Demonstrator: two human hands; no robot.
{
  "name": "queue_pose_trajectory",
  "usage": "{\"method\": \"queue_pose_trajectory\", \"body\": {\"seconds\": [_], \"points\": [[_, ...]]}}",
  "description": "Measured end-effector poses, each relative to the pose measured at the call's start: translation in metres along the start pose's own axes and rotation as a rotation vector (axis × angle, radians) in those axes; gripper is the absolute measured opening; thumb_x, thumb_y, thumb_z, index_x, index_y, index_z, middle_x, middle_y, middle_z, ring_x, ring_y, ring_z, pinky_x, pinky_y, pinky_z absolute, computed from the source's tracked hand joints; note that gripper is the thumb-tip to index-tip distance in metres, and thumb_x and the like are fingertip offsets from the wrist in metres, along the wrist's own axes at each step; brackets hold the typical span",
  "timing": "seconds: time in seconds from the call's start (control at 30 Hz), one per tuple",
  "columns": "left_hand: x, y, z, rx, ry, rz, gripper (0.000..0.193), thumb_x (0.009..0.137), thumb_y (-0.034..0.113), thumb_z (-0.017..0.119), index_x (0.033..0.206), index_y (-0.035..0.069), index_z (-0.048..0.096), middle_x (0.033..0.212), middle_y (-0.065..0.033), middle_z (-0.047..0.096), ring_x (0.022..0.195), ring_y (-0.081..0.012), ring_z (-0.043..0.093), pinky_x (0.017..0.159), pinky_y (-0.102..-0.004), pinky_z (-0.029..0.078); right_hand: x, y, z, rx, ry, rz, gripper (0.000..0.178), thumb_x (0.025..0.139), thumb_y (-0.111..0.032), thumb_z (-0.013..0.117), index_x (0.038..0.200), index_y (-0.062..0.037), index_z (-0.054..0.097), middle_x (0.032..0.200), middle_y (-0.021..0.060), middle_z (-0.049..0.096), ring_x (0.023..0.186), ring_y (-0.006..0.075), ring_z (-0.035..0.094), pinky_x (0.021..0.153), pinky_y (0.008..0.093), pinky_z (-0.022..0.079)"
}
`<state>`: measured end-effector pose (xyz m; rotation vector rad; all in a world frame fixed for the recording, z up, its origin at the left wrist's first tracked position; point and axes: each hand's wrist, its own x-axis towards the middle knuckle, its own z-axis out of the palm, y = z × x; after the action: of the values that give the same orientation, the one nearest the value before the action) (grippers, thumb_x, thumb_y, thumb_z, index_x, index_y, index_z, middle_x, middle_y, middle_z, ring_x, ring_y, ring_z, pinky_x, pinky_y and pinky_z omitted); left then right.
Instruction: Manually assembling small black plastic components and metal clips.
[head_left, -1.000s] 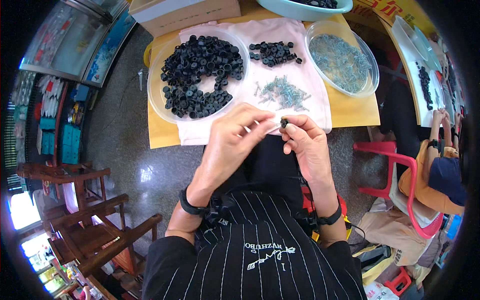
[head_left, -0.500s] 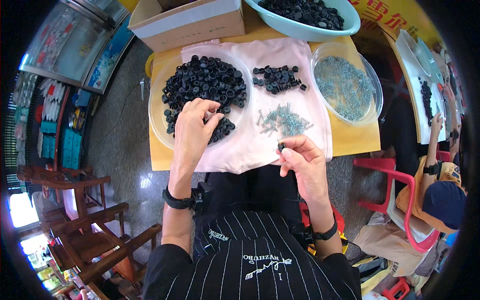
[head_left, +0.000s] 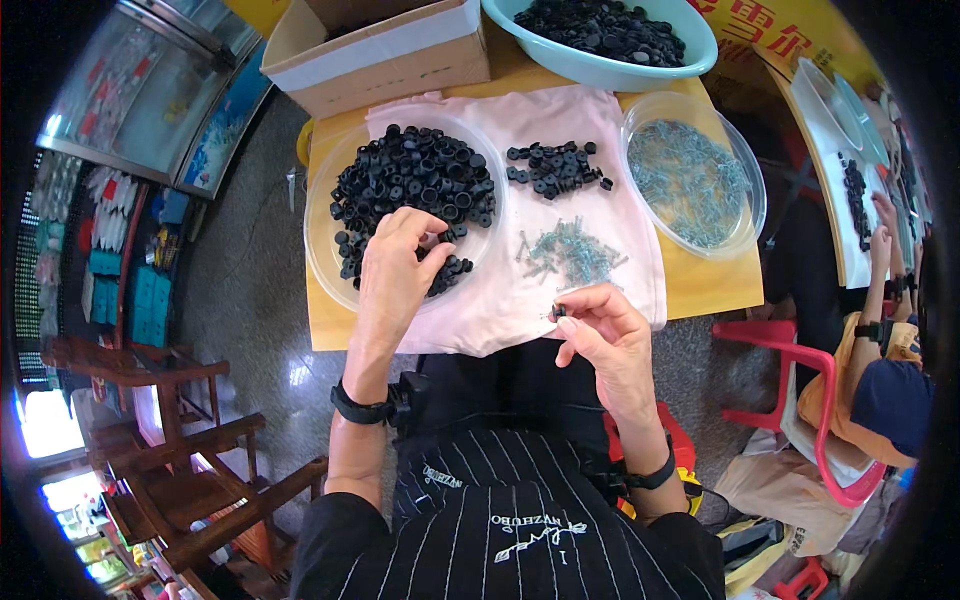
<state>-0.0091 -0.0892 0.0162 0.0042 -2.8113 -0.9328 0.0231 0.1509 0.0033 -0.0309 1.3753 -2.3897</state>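
My left hand rests over the near side of a clear round tub heaped with small round black plastic caps. Its thumb and fingers are bent together among the caps, and what lies between the tips is hidden. In front of the pink cloth's near edge, my right hand pinches a small black plastic piece between thumb and fingertips. A thin metal bit seems to stick out of its left side. Just beyond that hand lies a loose pile of silvery screws. Farther back sits a cluster of black pieces.
A clear tub of screws stands right of the pink cloth. Behind are a cardboard box and a light blue basin of black parts. At right, another person works at a table beside a red chair.
The view has shifted slightly. My right hand still pinches the black piece, now turned a little so a thin metal bit shows at its left. My left hand stays over the tub.
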Motion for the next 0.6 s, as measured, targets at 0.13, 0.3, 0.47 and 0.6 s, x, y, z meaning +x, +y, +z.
{"method": "queue_pose_trajectory", "body": {"seconds": [0.13,0.3,0.47,0.6], "points": [[0.000,0.005,-0.007,-0.085,0.065,0.071,0.019,0.076,0.001,0.069,0.093,-0.002,0.061,0.091,-0.0099,0.065,0.081,-0.0224,0.063,0.073,-0.0305,0.049,-0.005,0.000,-0.001,-0.024,0.016,-0.050,0.021,0.085,0.000,0.066,0.105,0.0019,0.061,0.093,0.0040,0.059,0.083,0.0081,0.057,0.059,0.0220,0.054],[-0.009,0.012,-0.015,-0.322,0.006,-0.055,0.015,0.081,0.000,0.069,0.096,-0.002,0.065,0.095,-0.0047,0.066,0.084,-0.0108,0.062,0.076,-0.0238,0.050,-0.005,0.001,0.003,-0.035,-0.005,-0.099,0.019,0.085,0.000,0.066,0.104,0.0014,0.061,0.094,0.0041,0.059,0.084,0.0080,0.056,0.059,0.0222,0.054],[-0.017,0.010,-0.019,-0.260,0.095,0.069,0.020,0.081,0.000,0.069,0.101,-0.002,0.068,0.098,-0.0076,0.066,0.084,-0.0120,0.063,0.075,-0.0239,0.051,-0.002,0.002,0.011,-0.053,-0.016,-0.100,0.019,0.085,-0.002,0.066,0.103,0.0010,0.060,0.094,0.0042,0.059,0.082,0.0077,0.056,0.060,0.0220,0.053],[-0.021,0.004,-0.015,-0.303,0.127,0.056,0.022,0.081,-0.002,0.067,0.103,-0.001,0.068,0.101,-0.0093,0.065,0.085,-0.0132,0.064,0.077,-0.0238,0.052,-0.006,0.004,0.014,-0.047,-0.005,-0.098,0.019,0.086,-0.004,0.066,0.103,0.0011,0.060,0.093,0.0043,0.060,0.081,0.0074,0.056,0.059,0.0213,0.052]]}}
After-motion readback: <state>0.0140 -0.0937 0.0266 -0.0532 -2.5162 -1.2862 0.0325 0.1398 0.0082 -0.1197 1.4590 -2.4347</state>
